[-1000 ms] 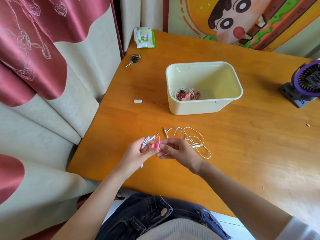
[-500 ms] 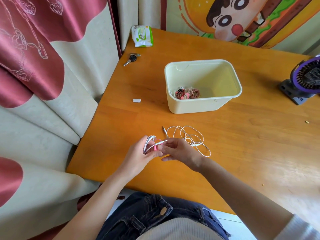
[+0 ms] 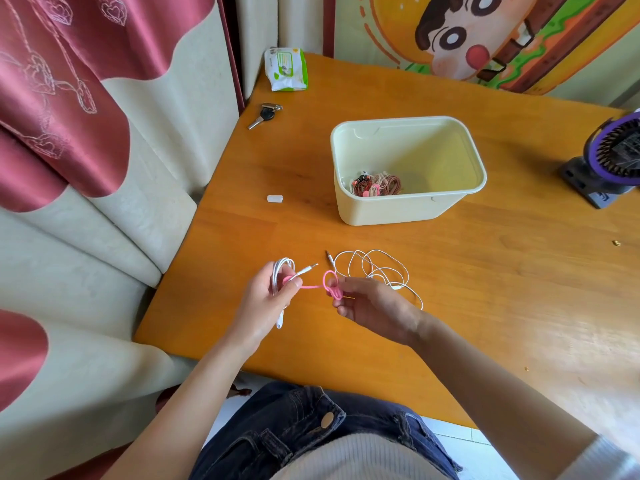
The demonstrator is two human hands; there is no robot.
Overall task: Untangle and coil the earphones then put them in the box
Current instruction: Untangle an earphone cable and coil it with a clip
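Partly hidden: coiled earphones (image 3: 276,273) inside left hand (image 3: 263,303), fingers curled round them.
Right hand (image 3: 377,308): pinches pink tie (image 3: 335,293).
Changed: hands now apart, pink tie stretched between.

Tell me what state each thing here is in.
Box: open, a coiled bundle inside.
White coil: bunched, gripped by the left hand.
Pink tie: stretched between both hands, right hand pinching its loop.
Loose white earphones: tangled, lying on the table.

Two white earphones: the coiled set (image 3: 278,271), the loose set (image 3: 375,271) — and one brownish bundle (image 3: 379,184) in the one box (image 3: 398,213). One pink tie (image 3: 334,292), one key (image 3: 266,114), one wipes pack (image 3: 286,69), one fan (image 3: 613,157).
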